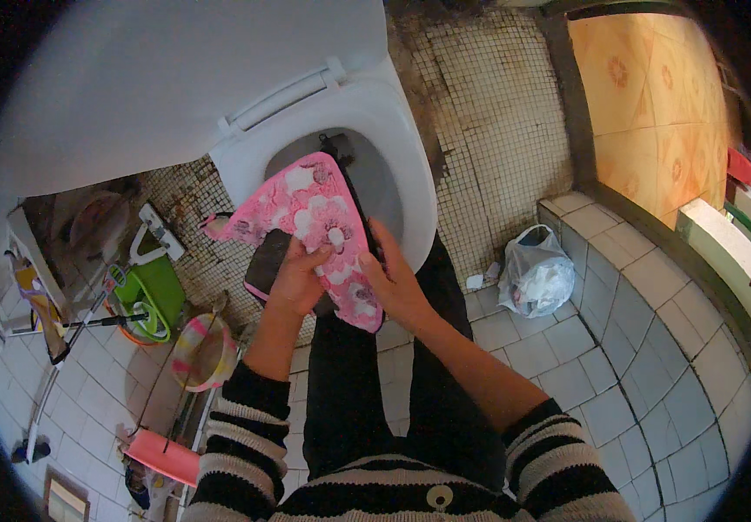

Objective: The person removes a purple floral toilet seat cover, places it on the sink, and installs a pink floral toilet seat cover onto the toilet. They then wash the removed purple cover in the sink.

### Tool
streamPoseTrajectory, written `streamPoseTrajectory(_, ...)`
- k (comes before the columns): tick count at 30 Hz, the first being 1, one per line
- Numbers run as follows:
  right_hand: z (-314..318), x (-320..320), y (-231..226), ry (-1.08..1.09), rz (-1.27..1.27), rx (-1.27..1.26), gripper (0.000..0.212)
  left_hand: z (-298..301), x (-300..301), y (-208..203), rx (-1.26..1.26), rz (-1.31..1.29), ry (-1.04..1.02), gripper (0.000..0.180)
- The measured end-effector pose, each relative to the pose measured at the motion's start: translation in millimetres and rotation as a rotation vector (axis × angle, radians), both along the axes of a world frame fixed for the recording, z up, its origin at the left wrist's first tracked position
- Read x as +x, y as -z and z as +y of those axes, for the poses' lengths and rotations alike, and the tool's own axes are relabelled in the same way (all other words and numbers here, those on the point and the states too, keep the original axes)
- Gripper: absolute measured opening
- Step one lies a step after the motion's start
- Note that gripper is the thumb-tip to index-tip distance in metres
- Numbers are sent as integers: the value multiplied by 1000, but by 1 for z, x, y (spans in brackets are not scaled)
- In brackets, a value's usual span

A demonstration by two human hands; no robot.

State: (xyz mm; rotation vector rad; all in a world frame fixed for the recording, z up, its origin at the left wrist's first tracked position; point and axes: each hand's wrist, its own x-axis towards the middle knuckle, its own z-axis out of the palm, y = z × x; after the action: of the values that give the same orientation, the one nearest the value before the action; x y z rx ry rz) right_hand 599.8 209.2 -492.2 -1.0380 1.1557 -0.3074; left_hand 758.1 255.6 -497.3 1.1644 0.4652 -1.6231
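A pink plush toilet seat cover (310, 204) with a white flower pattern and a dark backing hangs folded between my hands. My left hand (298, 277) grips its lower left part, thumb on the plush face. My right hand (395, 278) is closed on its right edge, with some fingers hidden behind the fabric. Just beyond and beneath it stands a white toilet (412, 165), its lid raised. The cover blocks part of the seat and bowl from sight. A dark panel (268, 261) of the cover shows below its left corner.
On the left are a green bucket (154, 291), a pink-and-yellow basin (206, 352) and a pink tub (162, 455). A knotted white plastic bag (537, 277) lies on the right beside a low tiled ledge (632, 261). Orange floor tiles (645, 104) lie beyond a raised sill.
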Motion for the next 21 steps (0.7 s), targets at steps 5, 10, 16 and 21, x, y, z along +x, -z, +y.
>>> streamPoseTrajectory(5,-3,-28,25,96,251,-26,35,2,10,3,-42,-42,27,55)
streamPoseTrajectory(10,-36,-55,86,299,486,-287,26,-8,3,6,-16,-92,19,47)
streamPoseTrajectory(16,-47,-59,94,304,363,124,25,-14,0,29,80,-132,98,39)
streamPoseTrajectory(21,-72,-64,74,250,284,451,27,-3,-6,46,-190,-377,205,41)
